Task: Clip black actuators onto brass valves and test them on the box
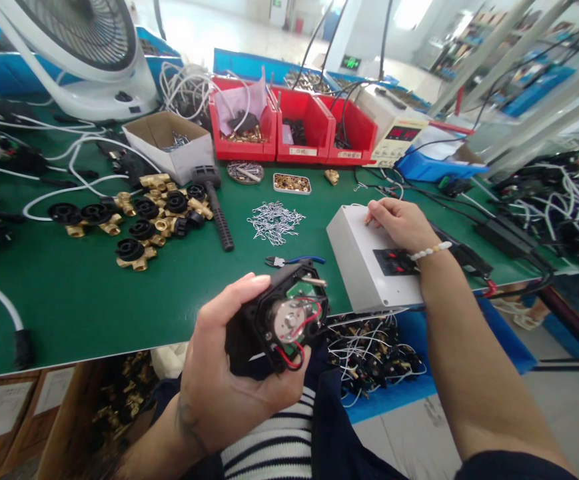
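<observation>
- Head view puts the left hand (229, 380) low and close to the body, just off the near edge of the table (69, 300).
- It is clenched around a black motor unit (282, 320), thumb over the top and fingers underneath.
- The unit's open face tilts up at me: I see the round metal motor, a green board, and red and black leads looping out.
- My judgement is that this unit is partway through. The parts and wiring are in, but nothing covers the open face yet.
- Wired units fill the blue bin (374, 353) below the table, and brass fittings (144, 220) with black caps lie heaped well to the left.
- The right hand (402, 223) reaches forward, forearm straight, and rests on the grey box (364, 267).
- Its fingers are bent with the tips on the lid, and I see nothing held in it.
- Blue-handled pliers (294, 261) lie between the unit and a pile of wire clips (274, 220).
</observation>
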Tool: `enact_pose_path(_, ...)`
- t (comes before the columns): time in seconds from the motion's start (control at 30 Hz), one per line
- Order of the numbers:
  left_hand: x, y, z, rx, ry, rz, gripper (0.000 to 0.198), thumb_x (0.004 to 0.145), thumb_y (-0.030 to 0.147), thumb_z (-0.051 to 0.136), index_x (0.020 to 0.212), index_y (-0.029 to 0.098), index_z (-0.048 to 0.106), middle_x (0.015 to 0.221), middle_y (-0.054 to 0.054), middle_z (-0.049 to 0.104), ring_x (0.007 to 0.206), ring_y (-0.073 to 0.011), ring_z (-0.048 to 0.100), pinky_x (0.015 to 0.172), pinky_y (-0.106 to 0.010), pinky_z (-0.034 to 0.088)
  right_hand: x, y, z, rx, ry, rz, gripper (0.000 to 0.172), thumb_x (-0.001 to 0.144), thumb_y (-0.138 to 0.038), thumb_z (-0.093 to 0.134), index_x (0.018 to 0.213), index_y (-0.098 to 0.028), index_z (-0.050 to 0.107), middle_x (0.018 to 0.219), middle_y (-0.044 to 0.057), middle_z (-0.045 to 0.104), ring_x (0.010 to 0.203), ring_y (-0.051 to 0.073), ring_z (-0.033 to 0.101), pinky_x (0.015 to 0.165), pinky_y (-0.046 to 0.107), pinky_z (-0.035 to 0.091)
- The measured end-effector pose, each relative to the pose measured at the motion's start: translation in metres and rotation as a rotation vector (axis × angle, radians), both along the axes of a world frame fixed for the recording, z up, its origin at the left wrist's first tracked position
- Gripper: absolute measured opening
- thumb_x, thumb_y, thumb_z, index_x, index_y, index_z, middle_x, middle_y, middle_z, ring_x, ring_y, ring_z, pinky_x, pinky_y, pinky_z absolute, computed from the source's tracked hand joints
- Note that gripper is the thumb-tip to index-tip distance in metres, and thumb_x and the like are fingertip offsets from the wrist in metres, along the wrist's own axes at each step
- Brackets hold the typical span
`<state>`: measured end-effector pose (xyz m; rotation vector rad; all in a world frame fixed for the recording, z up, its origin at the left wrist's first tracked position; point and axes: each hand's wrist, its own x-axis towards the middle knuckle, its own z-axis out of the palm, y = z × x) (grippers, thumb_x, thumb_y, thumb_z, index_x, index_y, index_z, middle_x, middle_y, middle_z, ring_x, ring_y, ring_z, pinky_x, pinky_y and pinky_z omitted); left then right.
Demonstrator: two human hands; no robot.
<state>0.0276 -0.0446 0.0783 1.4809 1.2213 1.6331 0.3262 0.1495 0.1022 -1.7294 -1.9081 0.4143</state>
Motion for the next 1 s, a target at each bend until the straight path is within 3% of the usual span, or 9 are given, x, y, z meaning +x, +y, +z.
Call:
enact_pose_path(0.07,0.0,0.004,0.005,-0.18,-0.22,-0.046,0.059,0.073,0.031,0.087,0.127,0.03,0.062,0.117,0.0,0.07,0.099,-0.0174,0.071,0.085,-0.022,0.06,0.0,0.0,0.0,0.0,0.003,0.001,0.048,0.089,-0.063,0.057,0.066,-0.021,0.063,0.066,0.005,0.066,0.063,0.018,0.059,0.067,0.03,0.047)
enact_pose_path(0.17,-0.003,0.014,0.01,-0.449,-0.616,-0.197,0.044,0.085,0.049,0.074,0.119,0.021,0.069,0.109,-0.005,0.074,0.093,-0.0194,0.073,0.082,-0.026,0.062,0.0,0.0,-0.001,0.005,0.007,0.01,0.051,0.088,-0.067,0.056,0.066,-0.021,0.063,0.067,0.005,0.067,0.064,0.018,0.059,0.069,0.031,0.049)
enact_pose_path(0.27,-0.006,0.021,0.012,-0.543,-0.818,-0.255,0.042,0.087,0.051,0.071,0.116,0.02,0.072,0.11,-0.006,0.075,0.092,-0.0219,0.073,0.079,-0.032,0.065,0.001,0.001,-0.002,0.019,0.003,0.015,0.055,0.087,-0.071,0.054,0.066,-0.022,0.063,0.067,0.005,0.067,0.064,0.019,0.059,0.069,0.032,0.049)
enact_pose_path(0.5,-0.005,0.018,0.011,-0.583,-0.787,-0.247,0.044,0.087,0.054,0.07,0.115,0.02,0.074,0.105,-0.008,0.077,0.095,-0.0258,0.074,0.08,-0.034,0.065,0.003,0.001,-0.003,0.035,-0.024,0.01,0.058,0.086,-0.075,0.052,0.066,-0.022,0.064,0.065,0.005,0.066,0.062,0.019,0.059,0.066,0.03,0.047)
enact_pose_path(0.7,-0.005,0.02,0.015,-0.55,-0.772,-0.236,0.037,0.087,0.048,0.072,0.114,0.023,0.073,0.115,-0.006,0.075,0.099,-0.0249,0.073,0.081,-0.033,0.065,0.002,0.008,-0.005,0.023,-0.001,-0.002,0.064,0.089,-0.077,0.047,0.059,-0.022,0.06,0.062,0.005,0.065,0.059,0.018,0.059,0.064,0.03,0.045)
enact_pose_path(0.83,-0.003,0.022,0.016,-0.547,-0.83,-0.262,0.026,0.094,0.042,0.065,0.106,0.021,0.074,0.105,-0.006,0.077,0.092,-0.0221,0.074,0.079,-0.033,0.066,0.002,0.006,-0.004,0.024,-0.006,-0.011,0.062,0.091,-0.073,0.048,0.06,-0.021,0.063,0.063,0.006,0.065,0.06,0.018,0.06,0.065,0.03,0.046)
enact_pose_path(1.0,0.0,0.024,0.017,-0.575,-0.939,-0.255,0.026,0.098,0.039,0.058,0.102,0.017,0.071,0.096,-0.007,0.078,0.084,-0.0219,0.077,0.075,-0.035,0.066,0.002,-0.001,-0.003,0.04,0.01,0.013,0.061,0.089,-0.075,0.049,0.069,-0.021,0.067,0.071,0.007,0.07,0.065,0.019,0.062,0.066,0.031,0.048)
